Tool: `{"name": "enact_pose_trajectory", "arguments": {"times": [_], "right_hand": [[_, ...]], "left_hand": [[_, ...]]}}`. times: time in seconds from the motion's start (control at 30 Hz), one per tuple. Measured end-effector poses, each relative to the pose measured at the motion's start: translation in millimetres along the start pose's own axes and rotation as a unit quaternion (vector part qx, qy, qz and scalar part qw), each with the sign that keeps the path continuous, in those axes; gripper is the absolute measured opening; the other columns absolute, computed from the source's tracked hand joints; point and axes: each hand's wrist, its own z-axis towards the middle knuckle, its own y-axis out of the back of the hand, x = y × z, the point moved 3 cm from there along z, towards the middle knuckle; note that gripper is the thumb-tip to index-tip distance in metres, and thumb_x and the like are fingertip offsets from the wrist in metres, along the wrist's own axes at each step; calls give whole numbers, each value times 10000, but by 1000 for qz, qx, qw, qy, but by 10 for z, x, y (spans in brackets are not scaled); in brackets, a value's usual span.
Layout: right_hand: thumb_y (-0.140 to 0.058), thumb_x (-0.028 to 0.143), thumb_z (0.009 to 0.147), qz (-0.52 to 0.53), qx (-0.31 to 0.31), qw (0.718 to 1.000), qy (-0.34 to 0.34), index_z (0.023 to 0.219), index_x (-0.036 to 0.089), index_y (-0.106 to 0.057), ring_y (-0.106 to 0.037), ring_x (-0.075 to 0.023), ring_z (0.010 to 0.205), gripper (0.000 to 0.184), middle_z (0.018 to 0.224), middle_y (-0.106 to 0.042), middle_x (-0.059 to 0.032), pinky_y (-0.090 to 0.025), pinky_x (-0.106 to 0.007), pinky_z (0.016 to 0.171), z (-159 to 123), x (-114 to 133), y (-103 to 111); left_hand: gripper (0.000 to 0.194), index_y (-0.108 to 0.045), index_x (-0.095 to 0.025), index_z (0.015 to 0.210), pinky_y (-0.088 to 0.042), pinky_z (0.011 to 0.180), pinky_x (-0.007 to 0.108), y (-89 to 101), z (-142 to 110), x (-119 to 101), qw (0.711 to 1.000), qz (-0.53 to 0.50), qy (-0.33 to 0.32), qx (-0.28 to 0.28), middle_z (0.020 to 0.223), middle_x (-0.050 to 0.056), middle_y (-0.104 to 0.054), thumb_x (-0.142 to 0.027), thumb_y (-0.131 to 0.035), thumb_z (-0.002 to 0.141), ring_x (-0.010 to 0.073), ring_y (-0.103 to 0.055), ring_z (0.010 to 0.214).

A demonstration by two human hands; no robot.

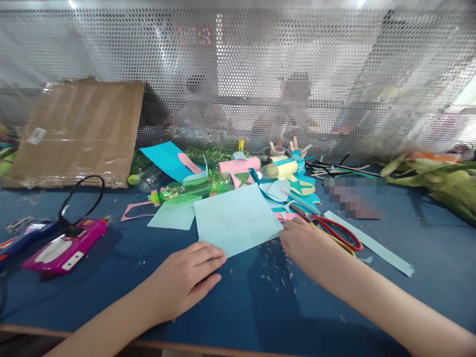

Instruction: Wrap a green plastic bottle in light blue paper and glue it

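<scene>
Blue tabletop [238, 317], pale-blue paper [238, 215], left fingers [208, 254] together, right fingers [287, 235] curled at its corner.

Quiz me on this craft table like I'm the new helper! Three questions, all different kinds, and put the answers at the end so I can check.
1. True or false: the magenta power strip lies to the left of the large pale blue sheet.
2. Which is nearer the scissors: the left hand or the right hand?
3. Fill in the missing word: the metal panel behind the craft things is full of small ____.

Key: 1. True; 2. The right hand; 3. holes
</scene>
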Motion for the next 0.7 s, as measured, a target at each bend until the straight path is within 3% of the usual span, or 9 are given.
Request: {"name": "enact_pose_trajectory", "arguments": {"times": [0.2, 0.3, 0.37, 0.43, 0.5, 0.7], "right_hand": [[-572, -59, 710, 7, -68, 997, -28, 716, 153, -723, -673, -304, 821, 261, 767, -718, -147, -508, -390, 723, -28, -169, -26], [-530, 20, 842, 35, -195, 980, -28, 887, 154, -721, -646, -297, 966, 238, 1000, -718, -157, -517, -415, 803, -40, -36, 72], [-523, 132, 920, 95, -293, 950, 57, 1005, 184, -700, -613, -259, 1064, 203, 1163, -683, -113, -518, -383, 870, -48, 170, 104], [-549, 182, 925, 134, -281, 945, 99, 1022, 179, -686, -641, -230, 968, 168, 1095, -703, -93, -551, -334, 779, -16, 336, 32], [-569, 124, 894, 130, -251, 950, 132, 948, 180, -692, -652, -229, 895, 146, 1022, -717, -91, -557, -335, 738, 18, 430, -64], [-561, 39, 822, 122, -217, 953, 175, 841, 221, -710, -647, -262, 899, 235, 989, -724, -81, -544, -365, 738, 32, 369, -162]], "left_hand": [[296, -629, -184, 1207, -545, 895, 361, 20, 1, -27, 1000, 24, -9, 5, 1165, 91, -686, -232, -469, 963, 234, -624, 1071], [285, -631, -169, 1187, -548, 890, 365, 19, 30, -42, 999, 35, -14, 9, 1149, 94, -691, -227, -462, 964, 233, -628, 1057], [279, -643, -164, 1165, -554, 881, 365, 24, 57, -48, 999, 38, -15, 14, 1137, 98, -696, -221, -460, 962, 233, -637, 1040], [284, -653, -157, 1162, -557, 884, 372, 42, 73, -47, 999, 41, -16, 18, 1137, 105, -698, -221, -461, 962, 237, -643, 1037], [299, -653, -158, 1187, -549, 912, 376, 76, 65, -34, 999, 39, -15, 27, 1163, 106, -692, -213, -463, 962, 237, -641, 1060], [288, -689, -228, 1164, -537, 950, 355, 239, -107, 51, 999, 35, 5, 38, 1194, 76, -686, -207, -525, 928, 228, -632, 1110]]}}
